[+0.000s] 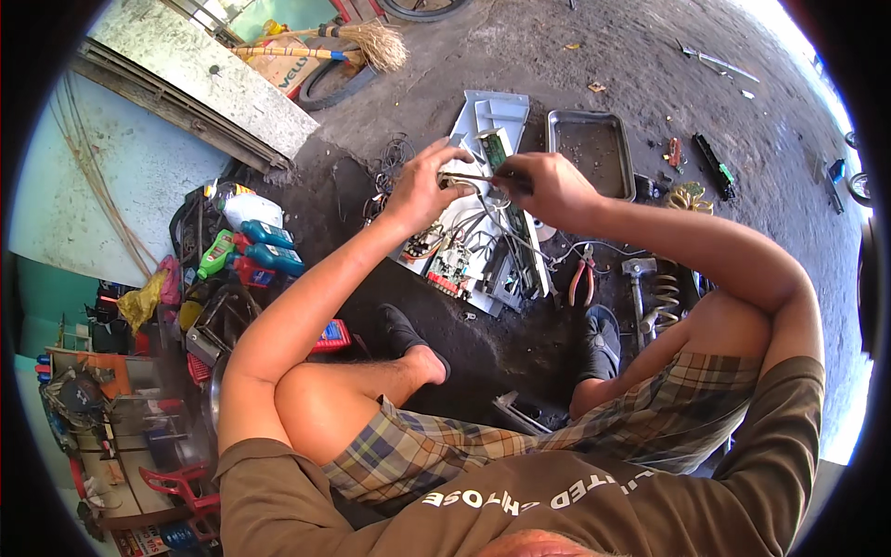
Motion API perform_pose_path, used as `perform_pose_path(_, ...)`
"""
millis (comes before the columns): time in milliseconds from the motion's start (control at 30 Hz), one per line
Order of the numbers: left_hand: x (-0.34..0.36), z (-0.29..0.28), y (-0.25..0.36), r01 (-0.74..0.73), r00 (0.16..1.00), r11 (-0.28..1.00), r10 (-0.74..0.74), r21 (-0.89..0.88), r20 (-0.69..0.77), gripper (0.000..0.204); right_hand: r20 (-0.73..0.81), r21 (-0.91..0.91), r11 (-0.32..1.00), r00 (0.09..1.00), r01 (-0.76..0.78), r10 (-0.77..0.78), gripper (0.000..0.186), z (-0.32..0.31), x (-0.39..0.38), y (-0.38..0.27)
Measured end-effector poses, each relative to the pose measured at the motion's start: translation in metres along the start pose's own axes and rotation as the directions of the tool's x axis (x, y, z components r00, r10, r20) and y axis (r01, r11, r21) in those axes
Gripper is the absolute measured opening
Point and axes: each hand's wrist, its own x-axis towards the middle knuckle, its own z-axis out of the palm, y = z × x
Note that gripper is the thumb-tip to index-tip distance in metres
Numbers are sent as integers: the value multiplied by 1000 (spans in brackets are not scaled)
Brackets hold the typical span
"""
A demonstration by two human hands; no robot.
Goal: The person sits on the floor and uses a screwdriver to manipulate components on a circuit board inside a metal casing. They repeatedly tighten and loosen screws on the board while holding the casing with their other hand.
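My right hand (549, 188) is closed around a thin dark screwdriver (473, 177), its shaft pointing left toward my other hand. My left hand (419, 188) curls its fingers and thumb around a small pale part, whose kind I cannot make out. Both hands are over a dismantled light-grey panel (502, 113) on the ground. A circuit board (449, 270) with a red connector strip lies on its near part, among loose wires. A narrow green board (495, 148) stands beyond my fingers. Red-handled pliers (583, 278) lie at the near right of the panel.
A metal tray (587, 117) sits right of the panel. A hammer (639, 269) and a coil spring (665, 297) lie by my right knee. Several bottles (270, 255) stand at left; a straw broom (376, 45) and tyre (336, 93) are farther back. My sandalled feet flank the near ground.
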Motion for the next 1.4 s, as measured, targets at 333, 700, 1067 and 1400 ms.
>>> perform_pose_path(333, 2, 7, -23, 60, 998, 995, -59, -80, 20, 23, 30, 526, 799, 945, -292, 326, 25, 13, -2, 6)
perform_pose_path(700, -1, 4, -21, 50, 998, 998, -51, -30, -34, 22, -14, 496, 833, 957, -246, 291, 30, 16, -6, 1)
perform_pose_path(1067, 3, 6, -11, 92, 996, 995, -91, -35, 9, 20, 34, 629, 693, 903, -352, 428, 26, 15, -6, 15)
perform_pose_path(1400, -2, 4, -15, 43, 998, 999, -45, -32, -48, 19, 35, 629, 701, 913, -336, 407, 29, 10, -4, -1)
